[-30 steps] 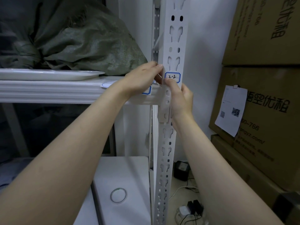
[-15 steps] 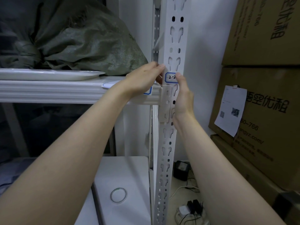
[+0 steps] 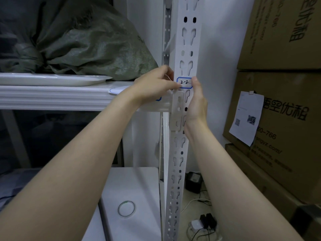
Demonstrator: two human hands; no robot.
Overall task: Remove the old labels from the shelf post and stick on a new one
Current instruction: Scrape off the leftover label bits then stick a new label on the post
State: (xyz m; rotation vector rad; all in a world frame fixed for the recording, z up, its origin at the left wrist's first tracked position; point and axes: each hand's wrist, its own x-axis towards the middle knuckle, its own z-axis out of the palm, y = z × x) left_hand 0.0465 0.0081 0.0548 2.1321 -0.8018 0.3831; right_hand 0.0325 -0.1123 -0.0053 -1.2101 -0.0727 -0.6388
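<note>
Head view, standing beside the rack. Tall white perforated steel shelf post (image 3: 186, 49) runs top to bottom of frame. On its front face, just above the beam bracket, sits a small white blue-bordered paper label marked "2-2" (image 3: 184, 82).

Left hand (image 3: 152, 87): fingers curled, tips at the label's left edge, wrist resting over the white ribbed shelf beam (image 3: 52, 98). Whether the tips pinch the edge or only press it, I cannot tell. Right hand (image 3: 197, 103): fingers straight and together, laid flat along the post's right side, thumb tip touching the label's right edge; it grips nothing.

My reading: the hands bracket the label from both sides so it stays square, the right one steadying against the post. Lifting an old label or smoothing a new one down: not clear.

Count:
- hands, two
- labels on the post face, one
- blue-edged paper on the beam (image 3: 118, 89), showing either side of the left wrist; one piece or two, can't say
- grey-green woven sack (image 3: 95, 46) on the shelf, one
- shallow white tray (image 3: 52, 79) under it, one
- brown printed cardboard cartons (image 3: 286, 32) stacked at right, at least three
- thin ring of clear tape (image 3: 126, 208) on the white case below, one
</note>
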